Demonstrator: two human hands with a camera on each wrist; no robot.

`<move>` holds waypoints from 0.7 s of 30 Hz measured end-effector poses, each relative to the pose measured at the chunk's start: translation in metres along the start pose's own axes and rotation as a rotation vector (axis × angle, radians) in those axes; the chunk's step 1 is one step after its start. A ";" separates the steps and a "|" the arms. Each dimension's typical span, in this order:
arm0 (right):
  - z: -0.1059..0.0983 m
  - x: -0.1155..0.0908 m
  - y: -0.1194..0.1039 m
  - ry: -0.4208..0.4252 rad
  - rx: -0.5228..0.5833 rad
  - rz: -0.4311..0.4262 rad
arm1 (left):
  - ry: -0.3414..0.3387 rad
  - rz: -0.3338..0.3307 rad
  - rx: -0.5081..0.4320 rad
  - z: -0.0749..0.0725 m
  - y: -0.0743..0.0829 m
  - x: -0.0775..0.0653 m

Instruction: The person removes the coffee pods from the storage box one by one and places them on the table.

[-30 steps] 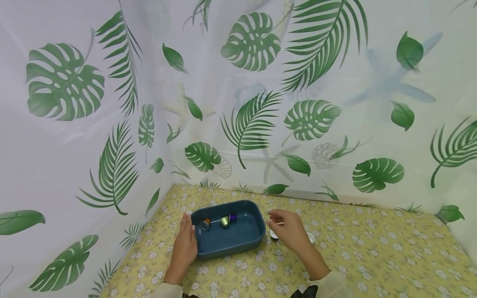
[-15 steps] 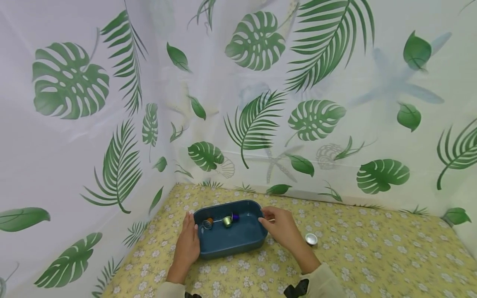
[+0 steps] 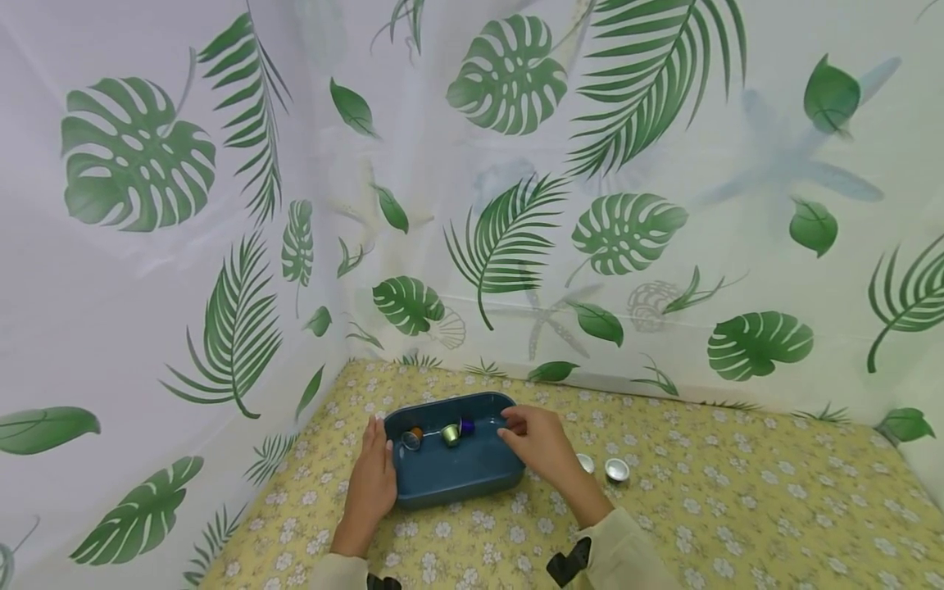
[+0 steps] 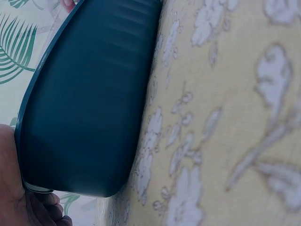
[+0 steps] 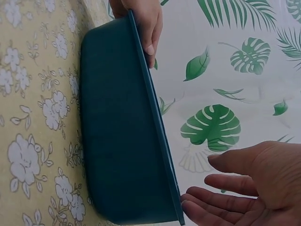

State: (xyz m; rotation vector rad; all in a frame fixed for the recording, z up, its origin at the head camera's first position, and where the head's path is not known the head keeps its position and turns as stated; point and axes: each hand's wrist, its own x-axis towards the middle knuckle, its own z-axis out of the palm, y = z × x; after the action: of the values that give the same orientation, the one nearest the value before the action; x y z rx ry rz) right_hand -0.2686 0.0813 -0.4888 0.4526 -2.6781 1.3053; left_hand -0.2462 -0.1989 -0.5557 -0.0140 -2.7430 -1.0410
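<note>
A dark blue-green rectangular dish [image 3: 457, 487] stands between both hands. My left hand [image 3: 369, 483] holds its left end, thumb over the rim and fingers along the outside wall. At the dish's right end is my right hand [image 3: 542, 447], fingers loosely bent over the rim. The right wrist view shows nothing between the thumb and fingers, with the lower fingertips [image 5: 190, 207] right at the rim. Three coffee capsules lie inside the dish near its far wall: an orange one [image 3: 415, 437], a green one [image 3: 451, 436] and a purple one [image 3: 468, 426].
Two capsules with silvery tops, a nearer-to-hand capsule [image 3: 585, 463] and another capsule [image 3: 617, 469], stand on the table to the right of my right hand. A yellow flowered cloth [image 3: 737, 492] covers the table. Leaf-printed white sheets [image 3: 649, 270] hang behind and at the left.
My right hand has moved left from above the cloth to over the dish's right rim, uncovering a silver-topped capsule. My left hand stays at the dish's left end. The capsules inside have not shifted.
</note>
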 end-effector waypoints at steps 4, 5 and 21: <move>0.006 0.006 0.000 -0.046 -0.032 0.017 | -0.005 -0.003 0.003 -0.001 0.001 0.000; 0.008 0.007 -0.001 -0.057 -0.041 0.019 | -0.007 -0.005 0.004 -0.002 0.002 0.000; 0.020 0.028 -0.004 -0.177 -0.178 -0.013 | -0.008 -0.007 0.009 -0.004 0.005 0.000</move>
State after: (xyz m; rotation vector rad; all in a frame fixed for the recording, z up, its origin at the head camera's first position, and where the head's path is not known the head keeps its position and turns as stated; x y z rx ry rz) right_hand -0.2937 0.0569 -0.4912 0.5864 -2.8969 1.0565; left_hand -0.2448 -0.1983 -0.5497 -0.0075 -2.7567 -1.0329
